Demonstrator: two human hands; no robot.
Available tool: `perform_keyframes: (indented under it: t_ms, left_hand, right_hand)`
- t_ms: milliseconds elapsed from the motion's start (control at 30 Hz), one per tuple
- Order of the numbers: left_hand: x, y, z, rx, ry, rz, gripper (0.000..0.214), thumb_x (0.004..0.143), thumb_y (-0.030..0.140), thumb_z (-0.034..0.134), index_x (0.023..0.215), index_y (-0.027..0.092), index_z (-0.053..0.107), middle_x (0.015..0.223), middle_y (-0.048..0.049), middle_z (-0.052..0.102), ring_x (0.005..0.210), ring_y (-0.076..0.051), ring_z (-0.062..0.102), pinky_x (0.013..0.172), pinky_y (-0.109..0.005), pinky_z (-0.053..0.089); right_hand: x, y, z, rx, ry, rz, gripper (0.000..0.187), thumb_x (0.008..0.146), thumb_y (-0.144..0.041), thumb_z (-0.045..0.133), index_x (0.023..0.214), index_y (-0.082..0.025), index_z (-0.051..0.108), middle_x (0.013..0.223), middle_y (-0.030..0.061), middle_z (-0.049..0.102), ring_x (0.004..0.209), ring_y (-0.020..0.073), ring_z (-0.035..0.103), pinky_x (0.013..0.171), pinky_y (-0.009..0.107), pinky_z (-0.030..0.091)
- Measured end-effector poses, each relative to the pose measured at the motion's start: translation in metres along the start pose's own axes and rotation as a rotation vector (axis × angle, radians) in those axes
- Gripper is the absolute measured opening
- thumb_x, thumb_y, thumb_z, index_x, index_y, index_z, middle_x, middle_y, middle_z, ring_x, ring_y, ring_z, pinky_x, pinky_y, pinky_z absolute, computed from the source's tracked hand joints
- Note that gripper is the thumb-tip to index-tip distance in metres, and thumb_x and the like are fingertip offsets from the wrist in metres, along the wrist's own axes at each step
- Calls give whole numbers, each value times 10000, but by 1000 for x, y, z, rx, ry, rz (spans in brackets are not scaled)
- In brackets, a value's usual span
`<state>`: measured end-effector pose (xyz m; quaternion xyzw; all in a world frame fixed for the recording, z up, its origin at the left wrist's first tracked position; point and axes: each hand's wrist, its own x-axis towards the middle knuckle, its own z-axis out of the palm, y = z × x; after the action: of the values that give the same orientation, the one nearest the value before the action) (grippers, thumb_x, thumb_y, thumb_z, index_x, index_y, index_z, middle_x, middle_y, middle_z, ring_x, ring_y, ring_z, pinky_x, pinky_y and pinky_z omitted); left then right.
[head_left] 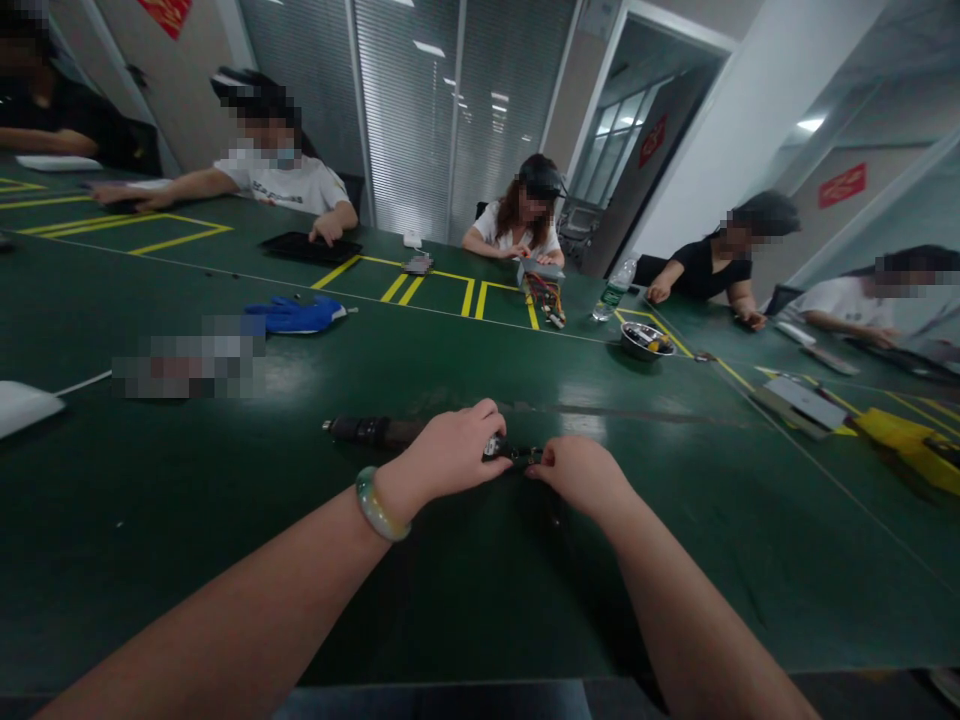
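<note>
Grip of the left hand (452, 452) wrapped over the rear part of a dark cylindrical tool (373, 432); right-hand grip (583, 476) pinching a thin dark lead (519, 455) just beside the tool's rear end. Tool lies crosswise on the tabletop (247, 590) in front of the wearer, narrow metal tip pointing left. Whether lead and tool are fully joined: cannot tell, fingers and blur hide it. Main risk, as judged: strain at that rear end. Right hand pulling sideways while the left holds fast could bend or loosen the joint. Second: rolling. Body looks round, surface smooth, so a slackened left hand might let it turn and twist the lead. Third: snagging. Dark slack seems to hang below the right hand; a forearm could catch it and drag the tool. Bangle (381, 505) on the left wrist sits low, might knock the tabletop. Blue glove (300, 315) well apart, unlikely to interfere.
</note>
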<state>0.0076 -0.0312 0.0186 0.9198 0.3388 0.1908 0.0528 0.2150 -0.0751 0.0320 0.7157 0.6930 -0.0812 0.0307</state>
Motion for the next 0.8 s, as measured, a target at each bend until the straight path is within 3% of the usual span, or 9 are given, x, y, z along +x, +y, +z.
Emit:
perform_keyframes:
  t_ms: [133, 300, 400, 533, 667, 733, 800]
  left_hand:
    - [2, 4, 5, 18, -74, -26, 267, 840, 415, 593, 1022, 224, 557, 911, -21, 626, 802, -201, 615, 672, -318, 463]
    - [9, 0, 11, 37, -16, 26, 217, 864, 382, 561, 1022, 234, 576, 965, -31, 645, 867, -209, 615, 719, -320, 455]
    - [15, -8, 12, 27, 36, 59, 230, 868, 366, 568, 1054, 231, 577, 1014, -34, 643, 899, -212, 608, 761, -333, 451]
    - [20, -22, 15, 17, 52, 123, 224, 865, 324, 598, 1069, 233, 586, 1079, -34, 629, 1002, -219, 580, 839, -352, 428]
    - [19, -27, 19, 39, 8, 151, 230, 882, 325, 593, 1096, 243, 604, 1085, -41, 625, 1013, -216, 569, 840, -351, 423]
    - [18, -26, 20, 35, 15, 141, 226, 892, 343, 581, 1092, 242, 613, 1084, -48, 630, 1003, -219, 570, 848, -360, 424]
    - [17, -25, 20, 19, 31, 130, 216, 897, 345, 574, 1081, 243, 620, 1089, -49, 637, 997, -222, 572, 853, -369, 429]
  right_hand:
    - [-4, 7, 4, 247, -76, -56, 255, 834, -430, 638, 752, -191, 675, 709, 27, 666, 619, 142, 599, 542, 231, 370]
    - [2, 15, 8, 867, -304, -128, 253, 934, -421, 519, 909, -171, 544, 804, 29, 708, 463, 78, 540, 444, 184, 384]
    - [8, 13, 14, 1155, -259, -104, 279, 919, -441, 559, 892, -175, 483, 759, 23, 693, 434, 67, 509, 389, 159, 356]
    - [12, 3, 29, 1485, -149, -67, 333, 878, -469, 629, 869, -170, 483, 694, -10, 639, 480, 62, 539, 440, 147, 422]
    - [13, -4, 37, 1541, -221, -34, 208, 909, -324, 618, 893, -162, 488, 713, 4, 647, 578, 85, 609, 537, 172, 496]
    - [13, -2, 37, 1448, -260, -30, 105, 922, -219, 575, 900, -161, 491, 758, 24, 671, 627, 98, 635, 574, 190, 511]
    - [13, 3, 34, 1261, -184, -32, 37, 917, -173, 550, 897, -163, 520, 789, 26, 684, 606, 96, 627, 542, 188, 487]
